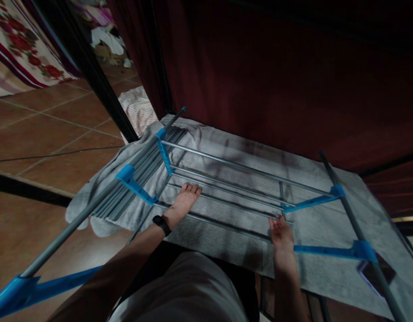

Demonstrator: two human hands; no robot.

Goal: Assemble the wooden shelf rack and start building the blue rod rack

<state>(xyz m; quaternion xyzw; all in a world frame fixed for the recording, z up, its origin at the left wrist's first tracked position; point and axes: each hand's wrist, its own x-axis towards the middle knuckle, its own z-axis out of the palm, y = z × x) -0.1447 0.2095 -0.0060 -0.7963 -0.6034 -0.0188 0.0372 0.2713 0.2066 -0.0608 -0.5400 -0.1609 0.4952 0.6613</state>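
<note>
A partly assembled rack of grey metal tubes and blue plastic brackets lies across a grey blanket [233, 259]. My left hand [186, 199], with a black band on its wrist, is closed over a thin metal rod [226, 202] near its left end. Palm up, my right hand [280, 232] has its fingers curled around the same rod near its right end. Blue brackets [136, 185] join the rods to a long tube on the left. Further brackets [330, 251] sit on the right tube [352, 217]. The fingers partly hide the rod.
A bundle of loose grey tubes [139, 179] lies on the blanket at left. A phone [377, 273] rests under the right tube. Dark red curtain [276, 80] hangs behind. Black posts [95, 76] stand at left, above a tiled floor [59, 129] with a cable [59, 154].
</note>
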